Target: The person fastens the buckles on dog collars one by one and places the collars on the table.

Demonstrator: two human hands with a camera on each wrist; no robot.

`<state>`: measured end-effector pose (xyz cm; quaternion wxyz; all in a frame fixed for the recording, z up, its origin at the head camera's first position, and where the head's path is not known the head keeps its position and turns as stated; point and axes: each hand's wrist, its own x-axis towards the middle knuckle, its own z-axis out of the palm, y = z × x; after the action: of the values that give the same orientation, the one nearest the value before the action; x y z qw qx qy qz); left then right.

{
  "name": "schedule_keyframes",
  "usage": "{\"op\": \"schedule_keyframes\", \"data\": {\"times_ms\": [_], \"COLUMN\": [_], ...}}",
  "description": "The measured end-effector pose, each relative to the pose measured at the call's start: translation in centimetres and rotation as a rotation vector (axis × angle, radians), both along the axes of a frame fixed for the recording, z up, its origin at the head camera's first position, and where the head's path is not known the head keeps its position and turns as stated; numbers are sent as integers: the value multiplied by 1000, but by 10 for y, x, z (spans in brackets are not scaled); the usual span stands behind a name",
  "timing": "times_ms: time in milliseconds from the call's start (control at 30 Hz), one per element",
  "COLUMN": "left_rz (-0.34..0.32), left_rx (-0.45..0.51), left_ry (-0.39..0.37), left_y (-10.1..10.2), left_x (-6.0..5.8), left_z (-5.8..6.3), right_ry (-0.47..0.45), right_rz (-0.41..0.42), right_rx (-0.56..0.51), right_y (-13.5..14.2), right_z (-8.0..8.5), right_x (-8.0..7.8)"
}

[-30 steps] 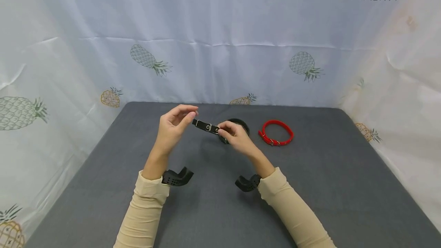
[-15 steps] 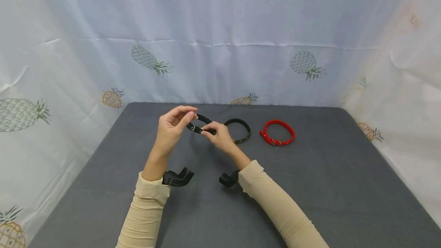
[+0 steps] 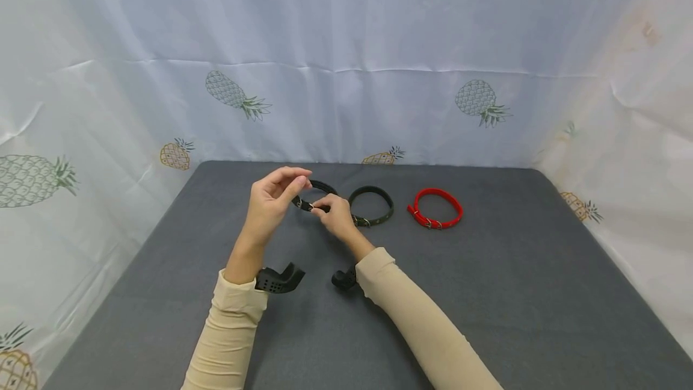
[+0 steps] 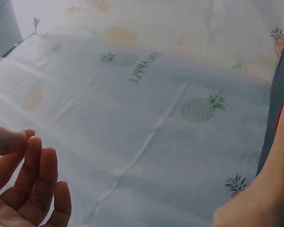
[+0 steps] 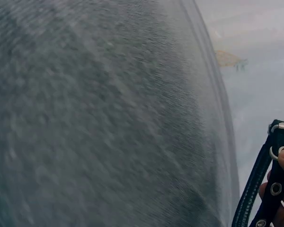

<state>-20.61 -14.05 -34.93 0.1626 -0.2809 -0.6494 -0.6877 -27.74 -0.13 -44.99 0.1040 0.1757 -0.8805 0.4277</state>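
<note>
A black dog collar (image 3: 323, 186) with metal buckle fittings is held above the grey table in the head view, looped between both hands. My left hand (image 3: 271, 197) pinches its left end between thumb and fingertips. My right hand (image 3: 338, 215) pinches the strap just right of the buckle. In the right wrist view the collar (image 5: 276, 189) shows metal-rimmed eyelets and a ring, with the right thumb against the ring. The left wrist view shows the left hand (image 4: 31, 184) with thumb and forefinger together; the collar is hidden there.
A dark green-black collar (image 3: 370, 189) lies buckled in a loop on the table, just right of my right hand. Farther right lies a red buckled collar (image 3: 435, 191). A pineapple-print curtain (image 3: 346, 101) hangs behind the table (image 3: 487, 294).
My right hand has moved left toward the left hand, bending the held black collar from a straightened strap into a loop. The dark collar on the table shows more fully. The left hand stays put.
</note>
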Motion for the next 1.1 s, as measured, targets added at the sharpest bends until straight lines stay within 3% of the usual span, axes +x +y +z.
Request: {"op": "schedule_keyframes", "data": {"times_ms": [367,567,800,1000,1100], "left_rz": [3,-8,4,148,269], "left_rx": [2,11,-16,-193,-301], "left_ry": [-5,-12,-30,36,111], "left_y": [1,3,6,14,17], "left_x": [0,-1,-5,-16,-26], "left_z": [-2,-4,-14,-26,-32], "right_ry": [-133,-142,-143,-219,-139], "right_rz": [-69,-93,-42,-30,-65], "right_rx": [135,191,182,31,-43], "right_y": [-15,-19,-18,0,25], "right_z": [-8,-13,-21,-4,16], "right_x": [1,-2,-4,-3,-5]}}
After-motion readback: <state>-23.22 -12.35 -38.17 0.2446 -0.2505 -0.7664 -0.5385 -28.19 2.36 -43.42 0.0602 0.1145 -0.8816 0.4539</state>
